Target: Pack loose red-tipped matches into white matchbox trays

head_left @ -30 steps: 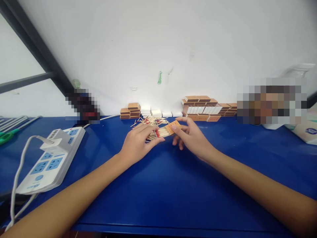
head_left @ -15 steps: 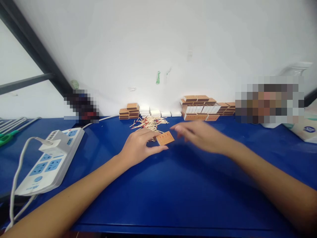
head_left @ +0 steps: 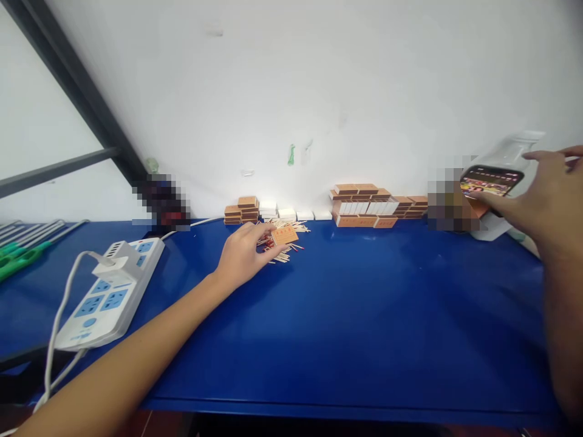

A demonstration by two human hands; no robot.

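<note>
My left hand (head_left: 241, 256) rests on the blue table (head_left: 346, 303) and pinches an orange matchbox (head_left: 285, 235) between thumb and fingers, just over a loose heap of red-tipped matches (head_left: 281, 249). My right hand (head_left: 544, 203) is raised at the far right, fingers stretched towards a lit phone (head_left: 492, 179) that leans against something by the wall. I cannot tell whether its fingertips touch the phone. Nothing shows in that hand.
Along the wall stand small stacks of orange matchboxes (head_left: 241, 210), white inner trays (head_left: 277, 211) and a bigger stacked pile (head_left: 373, 205). A white power strip (head_left: 112, 290) with a plugged cable lies at the left. Green-handled tools (head_left: 22, 258) lie at the far left.
My right hand let go of the matchbox and swung far right and up to the phone. My left hand kept the closed box and slid it back onto the match heap.
</note>
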